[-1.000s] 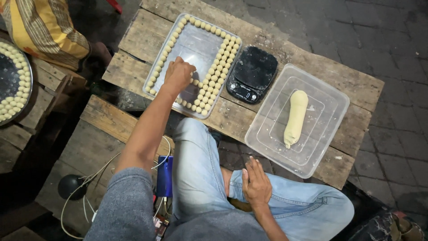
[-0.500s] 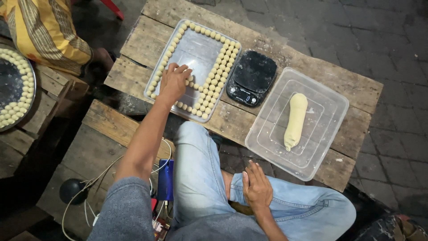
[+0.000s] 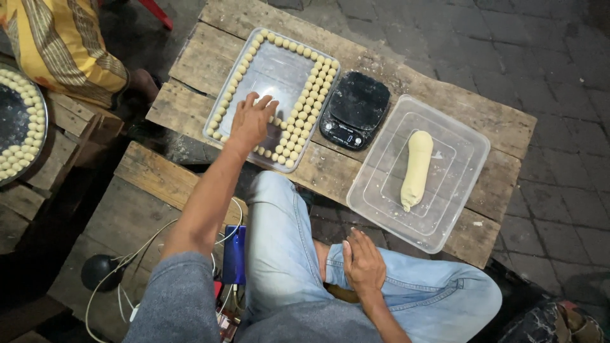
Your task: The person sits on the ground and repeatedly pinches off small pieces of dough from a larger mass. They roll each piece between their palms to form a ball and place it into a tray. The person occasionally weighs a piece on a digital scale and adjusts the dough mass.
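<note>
My left hand (image 3: pixel 251 121) hovers open-fingered over the tray (image 3: pixel 254 82), holding nothing; I place dough balls (image 3: pixel 302 114) snugly in rows. My right hand (image 3: pixel 363 263) rests empty on my thigh.

A black digital kitchen scale (image 3: pixel 354 109) is seen at the upper centre of the frame, on a rough wooden plank table (image 3: pixel 502 127). Right of it, a clear rectangular plastic container (image 3: pixel 464 190) is set, with a pale log of dough (image 3: pixel 416 169) laid inside. At the left edge, a round dark metal tray (image 3: pixel 19 159) ringed with small dough balls is partly shown. A blue phone (image 3: pixel 234 254) and white cables (image 3: pixel 127 286) are placed on a lower wooden bench (image 3: pixel 146 184).
</note>
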